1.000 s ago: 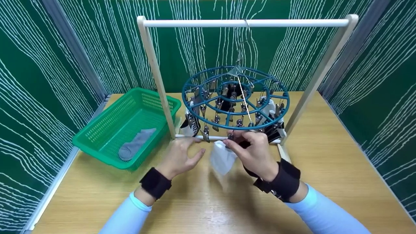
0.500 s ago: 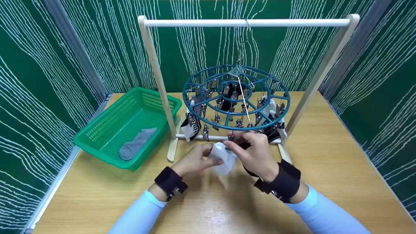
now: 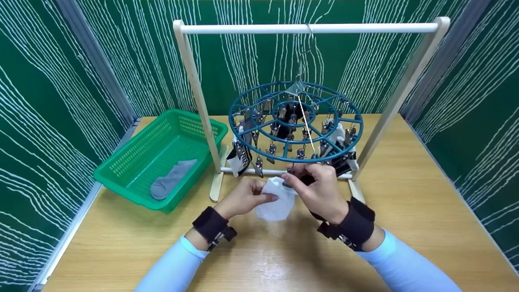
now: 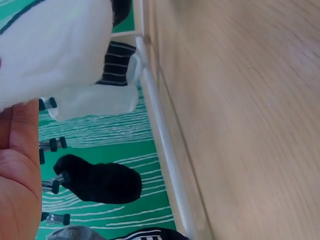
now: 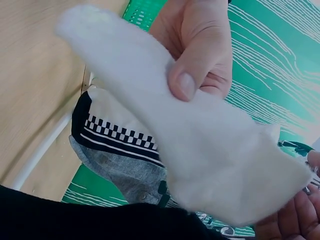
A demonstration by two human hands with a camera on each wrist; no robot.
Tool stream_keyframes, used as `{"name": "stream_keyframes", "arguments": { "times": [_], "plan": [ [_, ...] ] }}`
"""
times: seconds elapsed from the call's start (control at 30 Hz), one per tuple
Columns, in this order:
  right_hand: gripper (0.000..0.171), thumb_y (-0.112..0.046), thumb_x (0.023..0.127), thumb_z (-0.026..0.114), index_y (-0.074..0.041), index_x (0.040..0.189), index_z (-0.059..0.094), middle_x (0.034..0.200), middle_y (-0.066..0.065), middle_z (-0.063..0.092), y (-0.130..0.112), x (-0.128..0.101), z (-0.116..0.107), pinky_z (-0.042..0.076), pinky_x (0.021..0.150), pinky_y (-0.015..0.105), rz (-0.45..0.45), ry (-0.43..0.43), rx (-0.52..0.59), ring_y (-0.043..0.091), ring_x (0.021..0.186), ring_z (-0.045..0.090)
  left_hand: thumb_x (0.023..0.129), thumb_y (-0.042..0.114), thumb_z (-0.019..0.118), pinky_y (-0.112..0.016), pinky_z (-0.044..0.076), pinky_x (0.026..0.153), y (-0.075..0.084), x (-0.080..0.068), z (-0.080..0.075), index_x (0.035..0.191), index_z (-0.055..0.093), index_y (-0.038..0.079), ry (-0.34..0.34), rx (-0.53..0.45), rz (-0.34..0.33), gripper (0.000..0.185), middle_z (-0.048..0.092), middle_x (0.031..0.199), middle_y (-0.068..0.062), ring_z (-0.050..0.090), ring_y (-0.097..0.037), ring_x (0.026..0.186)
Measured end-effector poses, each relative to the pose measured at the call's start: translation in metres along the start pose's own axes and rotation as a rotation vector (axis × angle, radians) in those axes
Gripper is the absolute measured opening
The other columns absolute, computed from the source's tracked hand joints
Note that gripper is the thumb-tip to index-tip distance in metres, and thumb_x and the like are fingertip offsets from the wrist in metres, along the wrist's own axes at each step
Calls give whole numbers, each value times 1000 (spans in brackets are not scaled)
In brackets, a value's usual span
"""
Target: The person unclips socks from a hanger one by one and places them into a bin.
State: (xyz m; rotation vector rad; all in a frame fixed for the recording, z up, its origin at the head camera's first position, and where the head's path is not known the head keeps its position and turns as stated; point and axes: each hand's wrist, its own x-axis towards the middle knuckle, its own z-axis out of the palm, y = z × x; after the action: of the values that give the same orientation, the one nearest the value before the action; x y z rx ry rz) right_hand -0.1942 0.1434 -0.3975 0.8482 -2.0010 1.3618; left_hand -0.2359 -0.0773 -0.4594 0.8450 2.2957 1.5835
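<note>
the left hand (image 3: 243,197) pinched the white sock (image 3: 276,200) between thumb and fingers, just below the front rim of the round teal clip hanger (image 3: 296,121). the right hand (image 3: 319,190) pinched a metal clip (image 3: 289,175) at the sock's top edge. the sock hung above the bench (image 3: 405,227), right of the green basket (image 3: 160,156).

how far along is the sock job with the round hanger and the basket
Done: one grey sock lies in the green basket. In hand: the left hand pinches a white sock while the right hand works a clip at its top. Left: several socks hang from the round clip hanger.
</note>
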Motion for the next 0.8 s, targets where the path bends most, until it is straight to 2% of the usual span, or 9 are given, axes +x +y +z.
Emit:
{"name": "stream_keyframes", "arguments": {
  "times": [0.23, 0.4, 0.53, 0.8],
  "plan": [
    [10, 16, 87, 80, 8, 94, 77, 81, 15, 80, 4, 0, 0, 58, 63, 14, -34, 12, 5, 6, 68, 72, 98, 8, 78, -19, 62, 81, 0, 0, -1, 112, 80, -7, -7, -11, 18, 20, 82, 103, -23, 82, -24, 91],
    [13, 19, 85, 77, 8, 92, 78, 77, 15, 79, 6, 1, 0, 57, 61, 13, -75, 38, 13, 5, 68, 73, 98, 8, 79, -19, 62, 79, -3, -2, -4, 110, 81, -7, -14, 11, 31, 19, 82, 103, -23, 79, -13, 86],
    [14, 19, 85, 78, 8, 92, 78, 77, 15, 79, 7, 2, 1, 57, 61, 13, -88, 48, 16, 6, 67, 73, 98, 8, 79, -18, 58, 77, -7, -5, -9, 107, 82, -4, 5, 56, 15, 15, 83, 101, -20, 71, -5, 82],
    [13, 20, 85, 77, 9, 92, 77, 77, 17, 79, 7, 3, 0, 59, 64, 13, -92, 50, 35, 8, 66, 73, 98, 7, 78, -17, 57, 73, -8, -15, -24, 101, 82, -4, 39, 131, -35, 12, 82, 94, -19, 66, -4, 75]
  ]
}}
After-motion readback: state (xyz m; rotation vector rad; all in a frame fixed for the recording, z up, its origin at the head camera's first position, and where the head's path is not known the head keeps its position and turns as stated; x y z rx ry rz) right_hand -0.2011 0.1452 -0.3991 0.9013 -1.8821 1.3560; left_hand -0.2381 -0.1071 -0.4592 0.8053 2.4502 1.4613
